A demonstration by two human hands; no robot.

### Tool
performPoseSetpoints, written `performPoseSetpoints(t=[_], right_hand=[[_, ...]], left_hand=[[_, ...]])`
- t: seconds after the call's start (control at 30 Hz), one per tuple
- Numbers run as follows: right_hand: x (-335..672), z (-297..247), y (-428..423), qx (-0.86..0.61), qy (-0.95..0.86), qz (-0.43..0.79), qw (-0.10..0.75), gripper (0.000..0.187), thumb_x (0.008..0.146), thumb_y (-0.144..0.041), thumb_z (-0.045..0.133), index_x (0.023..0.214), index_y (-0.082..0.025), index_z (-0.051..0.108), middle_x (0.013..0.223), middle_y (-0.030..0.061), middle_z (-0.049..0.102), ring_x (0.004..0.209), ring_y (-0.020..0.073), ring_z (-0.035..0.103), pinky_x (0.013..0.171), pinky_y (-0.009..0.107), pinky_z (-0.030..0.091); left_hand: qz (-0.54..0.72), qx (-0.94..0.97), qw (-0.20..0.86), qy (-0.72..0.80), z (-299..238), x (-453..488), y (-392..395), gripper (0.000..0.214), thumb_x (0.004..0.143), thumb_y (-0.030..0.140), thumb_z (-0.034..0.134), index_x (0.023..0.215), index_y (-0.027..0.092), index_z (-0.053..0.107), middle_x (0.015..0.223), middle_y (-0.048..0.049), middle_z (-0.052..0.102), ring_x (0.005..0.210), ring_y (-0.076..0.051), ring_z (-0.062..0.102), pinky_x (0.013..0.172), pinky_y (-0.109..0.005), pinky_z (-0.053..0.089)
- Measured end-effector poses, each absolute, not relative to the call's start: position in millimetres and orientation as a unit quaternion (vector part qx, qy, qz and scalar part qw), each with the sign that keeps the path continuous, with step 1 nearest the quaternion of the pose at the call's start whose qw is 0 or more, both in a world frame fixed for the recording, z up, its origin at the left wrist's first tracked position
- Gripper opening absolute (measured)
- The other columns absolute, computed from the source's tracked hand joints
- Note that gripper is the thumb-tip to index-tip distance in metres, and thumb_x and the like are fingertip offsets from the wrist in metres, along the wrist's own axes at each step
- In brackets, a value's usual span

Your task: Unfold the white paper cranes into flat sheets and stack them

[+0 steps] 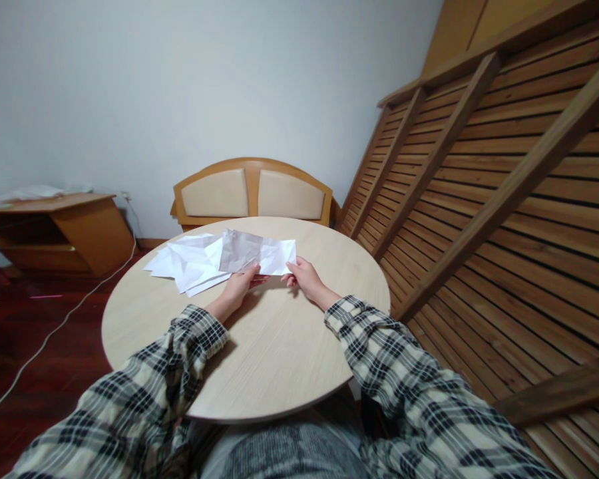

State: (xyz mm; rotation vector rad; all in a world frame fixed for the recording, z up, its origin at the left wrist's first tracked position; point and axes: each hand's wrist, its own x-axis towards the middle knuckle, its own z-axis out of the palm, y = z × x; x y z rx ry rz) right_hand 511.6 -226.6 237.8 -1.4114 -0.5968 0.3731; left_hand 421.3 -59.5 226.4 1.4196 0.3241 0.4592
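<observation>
Left hand (239,285) and right hand (305,276) both pinch one creased white paper (275,256), each with the thumb on top and fingers curled below. The left thumb presses the paper's near edge, while the right thumb holds it close to its right-hand end. The paper stretches out just beyond the fingertips, and its part ahead of the left hand looks greyer, in shadow. Whether it touches the table under it cannot be told.

Forward and to the left of the left hand lies a spread of white sheets (177,263), folded and overlapping, with the held paper's far left end in front of some of them. Beneath both hands is a round, pale table (279,352). Plaid sleeves (379,349) reach back from the wrists toward the body. Straight ahead of the hands, past the table's far rim, stands a padded wooden headboard (252,189). Well to the right of the right hand leans a slatted wooden panel (484,193); far left of the left hand sits a wooden cabinet (90,229).
</observation>
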Motion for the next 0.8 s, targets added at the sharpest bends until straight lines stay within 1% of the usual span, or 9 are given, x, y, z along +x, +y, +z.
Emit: performPoseSetpoints(t=[0.17, 0.23, 0.33, 0.4, 0.43, 0.53, 0.6, 0.67, 0.8], right_hand=[[514, 236, -225, -0.631, -0.294, 0.153, 0.701, 0.011, 0.092, -0.024, 0.052, 0.098, -0.015, 0.053, 0.059, -0.0019, 0.063, 0.041, 0.0069, 0.053, 0.039, 0.014, 0.04], [515, 235, -225, -0.631, -0.301, 0.143, 0.701, 0.02, 0.092, -0.024, 0.05, 0.11, -0.015, 0.052, 0.06, -0.0022, 0.062, 0.042, 0.0077, 0.054, 0.039, 0.015, 0.041], [515, 236, -226, -0.634, -0.292, 0.121, 0.706, 0.049, 0.094, -0.024, 0.046, 0.14, -0.017, 0.033, 0.068, -0.0012, 0.065, 0.044, 0.0094, 0.057, 0.039, 0.017, 0.043], [515, 237, -228, -0.639, -0.297, 0.101, 0.703, 0.058, 0.095, -0.023, 0.041, 0.149, -0.021, 0.02, 0.073, -0.0002, 0.066, 0.047, 0.01, 0.061, 0.042, 0.018, 0.045], [514, 237, -230, -0.641, -0.308, 0.09, 0.697, 0.058, 0.096, -0.022, 0.039, 0.15, -0.023, 0.02, 0.077, 0.0006, 0.066, 0.05, 0.0099, 0.062, 0.044, 0.017, 0.047], [514, 235, -233, -0.648, -0.354, 0.059, 0.671, 0.051, 0.094, -0.017, 0.034, 0.143, -0.028, 0.037, 0.1, 0.0051, 0.068, 0.056, 0.0076, 0.065, 0.047, 0.016, 0.049], [514, 233, -235, -0.655, -0.379, 0.048, 0.652, 0.049, 0.09, -0.012, 0.034, 0.133, -0.028, 0.05, 0.118, 0.007, 0.063, 0.058, 0.0056, 0.064, 0.048, 0.016, 0.05], [513, 232, -235, -0.665, -0.395, 0.041, 0.633, 0.051, 0.085, -0.007, 0.035, 0.127, -0.026, 0.056, 0.13, 0.0074, 0.057, 0.061, 0.005, 0.064, 0.049, 0.016, 0.051], [512, 230, -235, -0.689, -0.404, 0.013, 0.601, 0.057, 0.078, -0.001, 0.039, 0.128, -0.022, 0.058, 0.128, 0.0082, 0.06, 0.065, 0.0063, 0.063, 0.052, 0.017, 0.052]], left_hand=[[0.194, 0.629, 0.737, 0.154, 227, 421, -60, 0.031, 0.073, 0.042, 0.07, 0.078, 0.011, 0.069, 0.082, -0.013, 0.074, 0.075, -0.022, 0.067, 0.076, -0.034, 0.052], [0.199, 0.618, 0.746, 0.149, 228, 421, -61, 0.028, 0.075, 0.038, 0.069, 0.08, 0.011, 0.068, 0.082, -0.0118, 0.074, 0.074, -0.02, 0.067, 0.077, -0.033, 0.052], [0.202, 0.594, 0.763, 0.157, 231, 419, -63, 0.02, 0.079, 0.031, 0.065, 0.081, 0.012, 0.068, 0.077, -0.0095, 0.073, 0.071, -0.019, 0.067, 0.078, -0.032, 0.053], [0.199, 0.581, 0.772, 0.167, 233, 418, -63, 0.017, 0.082, 0.027, 0.061, 0.078, 0.012, 0.067, 0.073, -0.0086, 0.073, 0.07, -0.018, 0.067, 0.079, -0.032, 0.053], [0.199, 0.576, 0.774, 0.171, 234, 418, -63, 0.016, 0.082, 0.026, 0.06, 0.077, 0.012, 0.067, 0.073, -0.0084, 0.073, 0.07, -0.018, 0.067, 0.08, -0.032, 0.053], [0.211, 0.563, 0.778, 0.18, 236, 416, -64, 0.013, 0.082, 0.024, 0.06, 0.076, 0.013, 0.067, 0.073, -0.0087, 0.073, 0.071, -0.019, 0.068, 0.08, -0.032, 0.053], [0.217, 0.551, 0.784, 0.184, 238, 415, -64, 0.011, 0.082, 0.022, 0.06, 0.078, 0.014, 0.067, 0.073, -0.0095, 0.073, 0.071, -0.019, 0.068, 0.081, -0.033, 0.053], [0.217, 0.542, 0.79, 0.187, 239, 415, -64, 0.009, 0.081, 0.019, 0.06, 0.078, 0.013, 0.066, 0.072, -0.0098, 0.073, 0.069, -0.019, 0.068, 0.081, -0.032, 0.053], [0.213, 0.537, 0.794, 0.191, 241, 415, -65, 0.006, 0.079, 0.015, 0.06, 0.077, 0.014, 0.064, 0.072, -0.0078, 0.072, 0.065, -0.017, 0.066, 0.076, -0.03, 0.054]])
